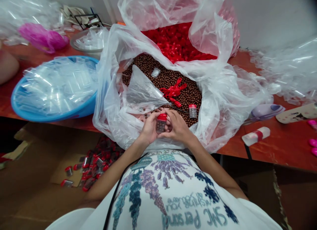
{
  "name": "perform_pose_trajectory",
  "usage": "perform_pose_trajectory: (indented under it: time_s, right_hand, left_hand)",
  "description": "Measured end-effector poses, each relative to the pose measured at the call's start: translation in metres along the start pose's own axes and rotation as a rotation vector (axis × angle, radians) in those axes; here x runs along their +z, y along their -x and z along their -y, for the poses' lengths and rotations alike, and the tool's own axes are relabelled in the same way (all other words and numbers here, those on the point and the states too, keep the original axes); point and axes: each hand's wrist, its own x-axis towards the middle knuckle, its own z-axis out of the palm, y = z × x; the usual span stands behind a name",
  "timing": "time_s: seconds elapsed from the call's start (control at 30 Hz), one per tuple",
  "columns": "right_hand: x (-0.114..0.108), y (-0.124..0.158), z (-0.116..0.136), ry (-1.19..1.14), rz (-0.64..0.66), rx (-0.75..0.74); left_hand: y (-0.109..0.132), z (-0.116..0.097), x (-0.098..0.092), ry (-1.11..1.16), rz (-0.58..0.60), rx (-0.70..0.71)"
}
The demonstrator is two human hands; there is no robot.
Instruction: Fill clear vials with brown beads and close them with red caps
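Note:
Between my two hands is a small clear jar (161, 126) with a red lid, held close to my body over the near edge of a plastic bag. My left hand (149, 127) is closed on its left side. From the right, my right hand (177, 126) wraps round the same jar. Just beyond them lie brown beads (146, 63) in the open plastic bag (109, 101). On the beads rest several red plastic pieces (174, 91), a clear plastic cone (143, 88), a second red-lidded jar (192, 111) and a clear lidless container (155, 72).
A blue basin (22, 113) of clear plastic pieces stands left. Behind the beads is a bag of red pieces (170, 42). Several red-lidded jars (95, 164) lie in a cardboard box (47, 170) below the table's edge. A white roll (256, 136) lies right. A person's arm (7, 65) shows far left.

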Motion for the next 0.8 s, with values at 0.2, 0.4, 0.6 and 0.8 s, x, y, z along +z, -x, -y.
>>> perform_pose_trajectory:
  time_s: [0.2,0.4,0.6,0.8]
  right_hand:
    - [-0.006,0.0,-0.024,0.248,0.132,0.242]
    - [0.003,-0.002,-0.033,0.404,0.244,0.244]
    - [-0.004,-0.007,-0.007,-0.181,-0.148,0.278]
    - [-0.005,-0.014,0.012,-0.474,-0.166,0.307]
  left_hand:
    - [0.001,-0.008,-0.01,-0.127,-0.195,0.285]
    - [0.004,-0.01,-0.008,-0.15,-0.174,0.249]
    - [0.007,-0.002,-0.005,-0.212,-0.144,0.271]
    - [0.007,0.006,-0.003,-0.282,-0.057,0.315]
